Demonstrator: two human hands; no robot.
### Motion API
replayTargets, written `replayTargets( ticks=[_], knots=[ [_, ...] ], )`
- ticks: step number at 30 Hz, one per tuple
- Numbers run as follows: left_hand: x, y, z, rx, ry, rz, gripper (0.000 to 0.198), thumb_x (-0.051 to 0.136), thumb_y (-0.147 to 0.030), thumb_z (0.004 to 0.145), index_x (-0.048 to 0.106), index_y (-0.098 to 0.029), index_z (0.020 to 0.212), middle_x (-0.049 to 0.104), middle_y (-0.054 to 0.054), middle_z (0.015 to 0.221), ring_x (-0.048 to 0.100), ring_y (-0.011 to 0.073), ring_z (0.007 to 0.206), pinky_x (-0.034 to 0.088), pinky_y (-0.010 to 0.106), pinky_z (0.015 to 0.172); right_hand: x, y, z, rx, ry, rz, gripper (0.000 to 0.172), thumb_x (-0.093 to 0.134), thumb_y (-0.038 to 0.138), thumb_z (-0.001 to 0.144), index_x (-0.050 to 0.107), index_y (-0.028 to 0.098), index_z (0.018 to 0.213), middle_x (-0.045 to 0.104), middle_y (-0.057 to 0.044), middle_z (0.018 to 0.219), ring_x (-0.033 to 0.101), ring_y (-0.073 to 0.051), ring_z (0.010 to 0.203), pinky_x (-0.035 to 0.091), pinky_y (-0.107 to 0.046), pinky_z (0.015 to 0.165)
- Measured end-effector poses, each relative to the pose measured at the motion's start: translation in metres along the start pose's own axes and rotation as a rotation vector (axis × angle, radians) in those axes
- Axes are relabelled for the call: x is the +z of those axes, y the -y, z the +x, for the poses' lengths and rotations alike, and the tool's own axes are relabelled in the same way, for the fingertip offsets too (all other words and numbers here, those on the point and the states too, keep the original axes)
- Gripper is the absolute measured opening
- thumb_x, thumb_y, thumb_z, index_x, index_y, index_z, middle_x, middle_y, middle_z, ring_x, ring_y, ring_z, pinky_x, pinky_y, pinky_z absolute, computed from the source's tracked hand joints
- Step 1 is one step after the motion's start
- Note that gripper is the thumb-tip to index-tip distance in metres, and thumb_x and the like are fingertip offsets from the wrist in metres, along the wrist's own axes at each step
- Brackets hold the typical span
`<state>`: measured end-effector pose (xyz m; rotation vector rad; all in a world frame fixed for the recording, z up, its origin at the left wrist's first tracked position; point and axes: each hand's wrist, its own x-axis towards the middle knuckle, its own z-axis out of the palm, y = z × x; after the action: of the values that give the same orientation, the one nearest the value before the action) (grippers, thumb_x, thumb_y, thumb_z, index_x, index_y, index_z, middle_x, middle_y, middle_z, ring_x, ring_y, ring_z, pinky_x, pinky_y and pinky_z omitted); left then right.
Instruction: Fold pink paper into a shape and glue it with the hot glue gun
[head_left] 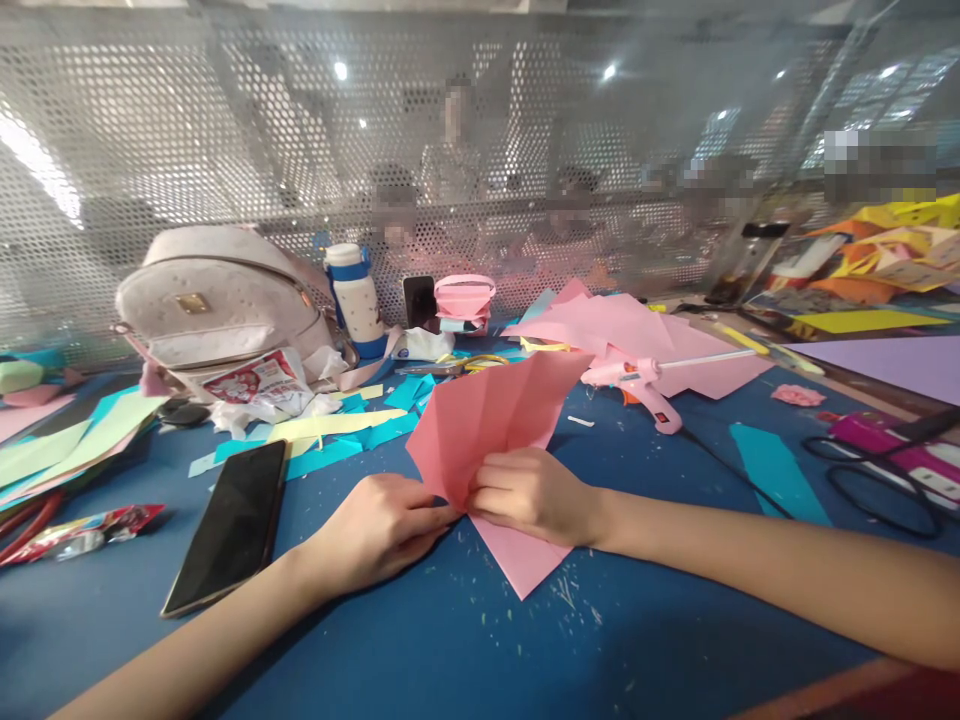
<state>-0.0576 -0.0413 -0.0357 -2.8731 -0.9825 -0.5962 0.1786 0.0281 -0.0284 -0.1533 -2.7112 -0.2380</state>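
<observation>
A creased sheet of pink paper [491, 415] stands partly raised above the blue table, its upper part fanned out and a pointed corner lying flat toward me. My right hand [529, 495] is closed on the paper at its middle, fingers curled over a fold. From the left, my left hand [390, 525] pinches the paper's lower left edge with its fingertips. Both hands meet near the same fold. Just beyond lies a pink glue gun [637, 385], resting by larger folded pink paper [607, 325].
A black phone [232, 525] lies left of my left hand. Blue and yellow paper scraps [352, 430], a white backpack [225, 310] and a bottle [356, 300] are behind it. At right are a blue strip [776, 470], a cable and a purple power strip [874, 445].
</observation>
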Motion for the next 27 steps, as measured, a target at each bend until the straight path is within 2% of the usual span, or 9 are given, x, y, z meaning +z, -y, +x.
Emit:
replayTargets(
  ticks=[5,9,11,14,17,20,23,27],
  knots=[
    [-0.003,0.0,0.002,0.022,0.0,0.047,0.025,0.046,-0.021,0.096,0.062,-0.022,0.116,0.068,0.001,0.08,0.061,0.0151,0.064,0.034,0.028,0.054,0.0,-0.002,0.001,-0.007,0.013,0.045,0.031,0.039,0.024,0.102,0.068,0.017,0.092,0.064,-0.004,0.08,0.053,-0.014,0.075,0.035,-0.027,0.06],
    [-0.005,-0.006,0.003,0.145,-0.068,0.168,0.02,0.048,-0.021,0.096,0.066,-0.019,0.104,0.058,-0.002,0.062,0.052,0.0137,0.051,0.028,0.03,0.047,-0.002,-0.006,0.001,-0.008,0.054,0.127,0.03,0.041,0.027,0.101,0.069,0.017,0.095,0.067,-0.005,0.096,0.056,-0.016,0.088,0.04,-0.028,0.07],
    [-0.005,-0.014,0.003,0.179,-0.08,0.244,0.02,0.048,-0.021,0.096,0.065,-0.018,0.107,0.054,-0.003,0.057,0.049,0.0133,0.046,0.025,0.03,0.044,-0.005,-0.008,0.001,-0.015,0.078,0.16,0.03,0.044,0.029,0.1,0.07,0.017,0.095,0.067,-0.006,0.1,0.055,-0.017,0.091,0.041,-0.028,0.072],
    [-0.003,-0.029,0.005,0.113,-0.021,0.372,0.023,0.045,-0.022,0.097,0.062,-0.013,0.109,0.054,-0.003,0.057,0.05,0.0138,0.044,0.027,0.03,0.042,-0.011,-0.011,0.002,0.009,0.097,0.178,0.029,0.05,0.033,0.097,0.074,0.019,0.089,0.066,-0.006,0.094,0.053,-0.017,0.083,0.039,-0.03,0.07],
    [0.0,-0.043,0.007,0.049,0.095,0.498,0.022,0.046,-0.016,0.094,0.06,-0.009,0.111,0.055,-0.002,0.058,0.051,0.015,0.043,0.028,0.03,0.039,-0.018,-0.012,0.002,0.089,0.131,0.186,0.028,0.054,0.034,0.094,0.075,0.022,0.081,0.062,-0.005,0.085,0.051,-0.016,0.077,0.037,-0.03,0.068],
    [0.001,-0.053,0.008,-0.002,0.205,0.54,0.032,0.049,-0.009,0.089,0.053,-0.005,0.121,0.058,-0.002,0.06,0.053,0.0165,0.042,0.03,0.03,0.038,-0.02,-0.013,0.001,0.135,0.172,0.169,0.027,0.053,0.036,0.095,0.076,0.025,0.088,0.062,-0.005,0.084,0.052,-0.017,0.079,0.037,-0.031,0.07],
    [0.001,-0.057,0.011,-0.092,0.202,0.474,0.029,0.047,-0.015,0.091,0.054,-0.007,0.118,0.059,-0.003,0.057,0.055,0.0185,0.039,0.03,0.032,0.036,-0.016,-0.01,0.003,0.128,0.186,0.126,0.028,0.047,0.034,0.098,0.074,0.024,0.1,0.065,-0.006,0.092,0.054,-0.02,0.089,0.039,-0.033,0.074],
    [-0.001,-0.058,0.012,-0.137,0.175,0.387,0.026,0.042,-0.017,0.093,0.054,-0.008,0.115,0.063,-0.002,0.057,0.057,0.0204,0.039,0.03,0.034,0.034,-0.008,-0.004,0.006,0.143,0.192,0.106,0.028,0.045,0.028,0.099,0.071,0.019,0.1,0.068,-0.007,0.105,0.056,-0.021,0.099,0.042,-0.035,0.08]
  ],
)
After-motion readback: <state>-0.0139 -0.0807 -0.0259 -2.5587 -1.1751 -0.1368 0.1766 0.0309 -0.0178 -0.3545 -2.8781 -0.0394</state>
